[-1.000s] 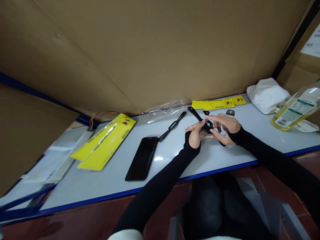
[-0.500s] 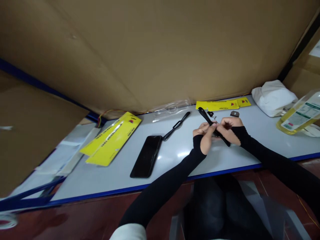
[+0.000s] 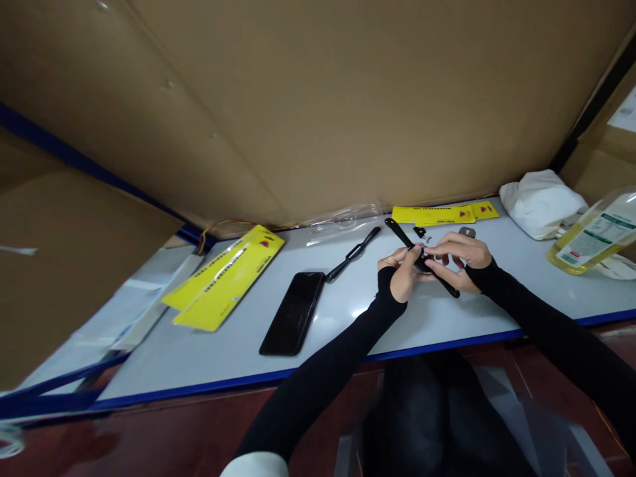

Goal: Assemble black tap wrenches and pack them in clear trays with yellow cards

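Observation:
My left hand [image 3: 400, 268] is closed round the middle of a black spokeshave [image 3: 397, 230], thumb on top. The tool is held slantwise above the table, its two handles sticking out at either side. At the middle of the spokeshave, my right hand [image 3: 462, 255] has its thumb and fingertips bent in close. A tiny silvery bit shows there, too small to name. Just behind the hands lie a small black part [image 3: 420, 232] with silvery screws [image 3: 428, 239] and a grey blade [image 3: 467, 232]. A second black spokeshave body [image 3: 354, 252] with an open middle rests to the left.
A black phone [image 3: 292, 315] lies near the front edge. Yellow cards [image 3: 228, 278] are at the left, more yellow cards [image 3: 437, 215] at the back. Clear plastic packaging [image 3: 342, 222] sits by the cardboard wall. A white bag [image 3: 541, 202] and a bottle of yellow liquid [image 3: 596, 232] stand right.
The spokeshave has shifted slightly left in my left hand. My right hand's fingers have opened out somewhat and stretched toward its middle. The view has tilted a little.

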The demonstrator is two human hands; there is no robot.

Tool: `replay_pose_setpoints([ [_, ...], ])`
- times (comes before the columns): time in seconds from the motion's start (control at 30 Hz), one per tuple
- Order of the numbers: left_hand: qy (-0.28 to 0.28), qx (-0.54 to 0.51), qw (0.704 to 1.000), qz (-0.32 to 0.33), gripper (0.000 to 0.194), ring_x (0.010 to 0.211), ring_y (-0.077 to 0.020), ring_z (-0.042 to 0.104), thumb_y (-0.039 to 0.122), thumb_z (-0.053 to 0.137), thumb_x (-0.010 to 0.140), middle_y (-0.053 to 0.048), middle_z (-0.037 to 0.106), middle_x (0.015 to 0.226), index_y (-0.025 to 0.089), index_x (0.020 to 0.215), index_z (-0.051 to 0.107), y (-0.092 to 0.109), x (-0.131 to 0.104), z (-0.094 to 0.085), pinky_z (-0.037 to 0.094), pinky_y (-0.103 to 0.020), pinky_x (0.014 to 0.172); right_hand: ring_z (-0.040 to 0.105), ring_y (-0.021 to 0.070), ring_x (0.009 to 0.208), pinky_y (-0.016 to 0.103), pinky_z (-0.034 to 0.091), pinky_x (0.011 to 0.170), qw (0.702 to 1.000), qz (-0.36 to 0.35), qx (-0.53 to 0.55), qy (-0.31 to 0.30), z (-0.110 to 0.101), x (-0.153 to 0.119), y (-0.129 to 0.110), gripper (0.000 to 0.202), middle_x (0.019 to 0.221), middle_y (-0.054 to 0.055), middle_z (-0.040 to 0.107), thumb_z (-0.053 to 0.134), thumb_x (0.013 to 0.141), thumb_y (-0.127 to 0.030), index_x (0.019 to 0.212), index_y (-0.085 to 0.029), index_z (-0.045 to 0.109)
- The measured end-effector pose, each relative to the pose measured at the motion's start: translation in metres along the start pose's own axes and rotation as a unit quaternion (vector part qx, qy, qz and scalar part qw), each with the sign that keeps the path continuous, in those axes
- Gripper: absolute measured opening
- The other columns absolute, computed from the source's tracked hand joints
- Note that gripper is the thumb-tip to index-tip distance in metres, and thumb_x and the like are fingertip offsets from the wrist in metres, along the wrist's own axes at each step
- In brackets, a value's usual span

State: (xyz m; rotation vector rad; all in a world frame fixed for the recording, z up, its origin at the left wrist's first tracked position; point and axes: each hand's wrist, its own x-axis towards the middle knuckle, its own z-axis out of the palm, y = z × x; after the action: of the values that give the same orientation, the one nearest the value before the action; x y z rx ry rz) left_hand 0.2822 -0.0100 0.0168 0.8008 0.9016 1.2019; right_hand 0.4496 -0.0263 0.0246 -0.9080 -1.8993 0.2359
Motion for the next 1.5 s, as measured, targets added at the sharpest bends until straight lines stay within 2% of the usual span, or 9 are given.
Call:
replay_pose_setpoints([
  [0.17,0.003,-0.007,1.0,0.006,0.042,0.087,-0.0305,0.076,0.044,0.094,0.061,-0.013,0.075,0.099,0.009,0.08,0.079,-0.008,0.002,0.0,0.069,-0.05,0.073,0.054,0.0094,0.054,0.023,0.041,0.044,0.996,0.073,0.058,-0.012,0.001,-0.003,0.006,0.024,0.073,0.002,0.066,0.079,0.088,-0.044,0.091,-0.02,0.082],
  [0.37,0.019,-0.035,0.999,-0.001,0.051,0.088,-0.0311,0.076,0.048,0.095,0.06,-0.01,0.075,0.083,0.01,0.091,0.08,-0.007,0.009,-0.005,0.069,-0.048,0.074,0.053,0.0084,0.055,0.021,0.038,0.046,0.99,0.097,0.077,-0.064,0.008,-0.007,0.008,0.025,0.075,0.001,0.069,0.068,0.096,-0.034,0.111,-0.019,0.082],
  [0.5,-0.028,-0.004,1.0,-0.002,0.052,0.086,-0.0291,0.075,0.051,0.093,0.065,-0.011,0.075,0.088,0.01,0.093,0.081,-0.009,0.007,-0.006,0.069,-0.046,0.071,0.051,0.0089,0.058,0.023,0.039,0.05,0.997,0.063,0.044,-0.023,0.006,-0.005,0.013,0.02,0.077,0.002,0.068,0.071,0.096,-0.037,0.099,-0.021,0.084],
  [0.67,-0.056,0.022,0.998,0.018,0.049,0.074,-0.0215,0.07,0.055,0.091,0.066,-0.007,0.068,0.081,0.01,0.085,0.082,-0.009,0.002,-0.004,0.069,-0.04,0.064,0.048,0.0057,0.053,0.022,0.04,0.049,0.998,0.053,-0.009,0.027,-0.001,-0.003,0.015,0.025,0.085,0.0,0.065,0.083,0.086,-0.04,0.105,-0.024,0.082],
  [0.87,-0.047,0.024,0.996,0.066,0.042,0.075,-0.0155,0.065,0.051,0.092,0.065,-0.003,0.059,0.09,0.013,0.075,0.079,-0.008,0.0,-0.002,0.069,-0.033,0.064,0.061,0.0088,0.055,0.02,0.039,0.044,0.985,0.16,0.061,0.027,0.01,-0.004,0.007,0.033,0.087,0.004,0.073,0.078,0.085,-0.038,0.111,-0.018,0.076],
  [1.0,-0.052,0.026,0.996,0.074,0.041,0.071,-0.0115,0.06,0.049,0.09,0.071,0.0,0.05,0.087,0.013,0.065,0.073,-0.013,0.002,-0.003,0.068,-0.03,0.062,0.059,0.0109,0.057,0.022,0.042,0.047,0.984,0.165,0.06,0.027,0.016,-0.007,0.011,0.027,0.075,0.002,0.072,0.08,0.084,-0.038,0.1,-0.018,0.077],
  [1.23,-0.046,0.007,0.997,0.069,0.04,0.072,-0.0123,0.061,0.05,0.088,0.073,0.0,0.046,0.089,0.012,0.072,0.075,-0.018,0.004,0.0,0.068,-0.031,0.06,0.058,0.0118,0.06,0.025,0.051,0.054,0.987,0.137,0.033,0.075,0.021,-0.016,0.022,0.025,0.085,0.003,0.07,0.083,0.084,-0.035,0.102,-0.019,0.078],
  [1.4,-0.056,0.012,0.997,0.06,0.049,0.073,-0.0158,0.063,0.056,0.091,0.066,-0.002,0.051,0.085,0.01,0.07,0.074,-0.009,0.006,0.0,0.065,-0.029,0.054,0.065,0.0147,0.071,0.022,0.048,0.052,0.973,0.211,0.091,0.034,0.019,-0.014,0.019,0.036,0.089,0.005,0.073,0.076,0.09,-0.047,0.113,-0.02,0.076],
  [1.5,-0.064,0.029,0.996,0.057,0.053,0.071,-0.0163,0.064,0.058,0.094,0.061,-0.002,0.055,0.082,0.009,0.069,0.074,-0.003,0.006,-0.001,0.064,-0.029,0.054,0.064,0.0141,0.067,0.021,0.047,0.05,0.964,0.241,0.094,0.066,0.019,-0.009,0.011,0.043,0.085,0.006,0.073,0.08,0.085,-0.054,0.108,-0.018,0.077],
])
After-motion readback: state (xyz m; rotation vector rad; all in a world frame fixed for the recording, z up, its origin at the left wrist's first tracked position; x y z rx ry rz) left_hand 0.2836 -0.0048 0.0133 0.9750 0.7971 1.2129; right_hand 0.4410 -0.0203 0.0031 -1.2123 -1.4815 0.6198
